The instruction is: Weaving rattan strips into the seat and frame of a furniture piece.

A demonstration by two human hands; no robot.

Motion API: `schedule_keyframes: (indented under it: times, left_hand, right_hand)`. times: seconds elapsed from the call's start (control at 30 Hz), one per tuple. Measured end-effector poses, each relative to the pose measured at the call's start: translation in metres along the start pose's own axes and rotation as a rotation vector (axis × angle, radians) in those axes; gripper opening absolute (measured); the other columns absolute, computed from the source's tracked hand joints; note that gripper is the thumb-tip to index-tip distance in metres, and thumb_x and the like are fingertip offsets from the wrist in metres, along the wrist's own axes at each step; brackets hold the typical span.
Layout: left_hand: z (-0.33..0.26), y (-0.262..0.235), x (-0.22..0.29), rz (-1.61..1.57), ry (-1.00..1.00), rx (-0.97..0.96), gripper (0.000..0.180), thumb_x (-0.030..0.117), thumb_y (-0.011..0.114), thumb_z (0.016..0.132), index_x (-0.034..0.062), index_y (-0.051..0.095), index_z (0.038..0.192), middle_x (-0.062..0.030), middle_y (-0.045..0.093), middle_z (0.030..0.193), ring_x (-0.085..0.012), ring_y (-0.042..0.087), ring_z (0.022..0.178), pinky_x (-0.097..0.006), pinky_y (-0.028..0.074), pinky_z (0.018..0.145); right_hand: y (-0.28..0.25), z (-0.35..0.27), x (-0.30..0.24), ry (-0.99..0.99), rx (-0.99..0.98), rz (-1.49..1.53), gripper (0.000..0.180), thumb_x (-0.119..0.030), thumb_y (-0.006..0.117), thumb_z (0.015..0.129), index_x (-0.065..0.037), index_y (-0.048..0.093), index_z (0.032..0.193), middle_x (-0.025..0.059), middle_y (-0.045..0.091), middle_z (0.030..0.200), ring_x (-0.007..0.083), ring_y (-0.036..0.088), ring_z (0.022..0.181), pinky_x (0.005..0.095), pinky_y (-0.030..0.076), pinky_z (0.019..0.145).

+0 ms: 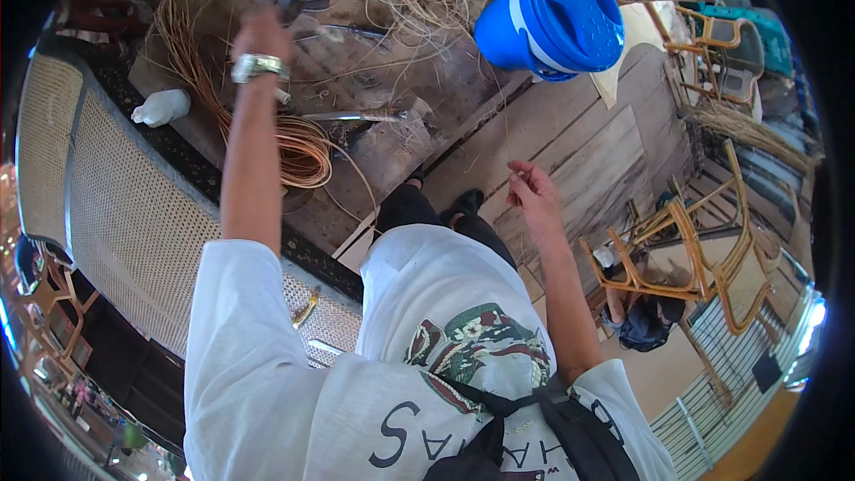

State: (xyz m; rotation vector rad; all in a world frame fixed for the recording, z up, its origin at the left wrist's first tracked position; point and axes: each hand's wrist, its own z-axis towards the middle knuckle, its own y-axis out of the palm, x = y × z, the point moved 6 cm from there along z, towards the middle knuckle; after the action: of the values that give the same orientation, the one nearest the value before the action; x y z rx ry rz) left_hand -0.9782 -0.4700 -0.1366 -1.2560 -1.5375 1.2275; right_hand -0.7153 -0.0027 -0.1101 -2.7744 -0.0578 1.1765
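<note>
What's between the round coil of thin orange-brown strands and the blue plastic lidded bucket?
In the head view, a long silver metal tool lies between the coil and the bucket, with loose strands scattered on the brown surface.

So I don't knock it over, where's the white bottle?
In the head view's upper left, the white bottle is left of the left-wrist watch, beside loose cane strands.

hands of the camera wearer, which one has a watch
The left hand: a metal-banded watch circles its wrist, while the right hand has a bare wrist.
</note>
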Motion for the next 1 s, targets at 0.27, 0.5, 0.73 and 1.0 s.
schedule_keyframes:
  times: [0.27, 0.5, 0.73, 1.0]
  left_hand:
    - [-0.158, -0.052, 0.086, -0.947, 0.073, -0.184, 0.041, 0.043, 0.07, 0.09, 0.0031, 0.07, 0.101, -0.0062, 0.072, 0.101, -0.0172, 0.065, 0.096, -0.035, 0.05, 0.088]
    - [-0.279, 0.051, 0.202, -1.958, -0.134, -1.181, 0.03, 0.034, 0.061, 0.099, 0.0065, 0.069, 0.106, 0.0039, 0.061, 0.079, -0.0037, 0.038, 0.053, -0.022, 0.029, 0.049]
    - [-0.145, -0.054, 0.082, -2.264, 0.218, -0.547, 0.022, 0.033, 0.064, 0.096, 0.0106, 0.064, 0.098, 0.0029, 0.064, 0.088, -0.0035, 0.032, 0.052, -0.02, 0.023, 0.046]
    - [-0.062, -0.16, -0.098, -1.899, 0.088, 0.094, 0.023, 0.015, 0.055, 0.102, 0.0027, 0.054, 0.121, -0.0056, 0.064, 0.1, -0.0052, 0.036, 0.06, -0.02, 0.029, 0.052]
  right_hand:
    - [0.022, -0.001, -0.024, -0.069, -0.067, 0.123, 0.02, -0.01, 0.059, 0.096, -0.004, 0.063, 0.115, -0.0021, 0.055, 0.081, 0.0058, 0.05, 0.067, 0.022, 0.042, 0.059]
    - [0.053, -0.02, -0.018, 0.006, -0.315, 0.226, 0.015, -0.012, 0.06, 0.097, -0.005, 0.065, 0.109, -0.0042, 0.057, 0.081, 0.0041, 0.047, 0.067, 0.0211, 0.039, 0.059]
    - [-0.003, -0.033, 0.019, 0.021, -0.312, -0.027, 0.016, -0.019, 0.062, 0.097, -0.005, 0.067, 0.104, -0.0045, 0.059, 0.08, 0.0044, 0.049, 0.069, 0.022, 0.041, 0.062]
    - [-0.145, -0.041, 0.133, 0.154, -0.245, -0.344, 0.015, -0.017, 0.064, 0.096, -0.003, 0.064, 0.092, -0.0001, 0.059, 0.076, 0.0081, 0.055, 0.067, 0.025, 0.047, 0.061]
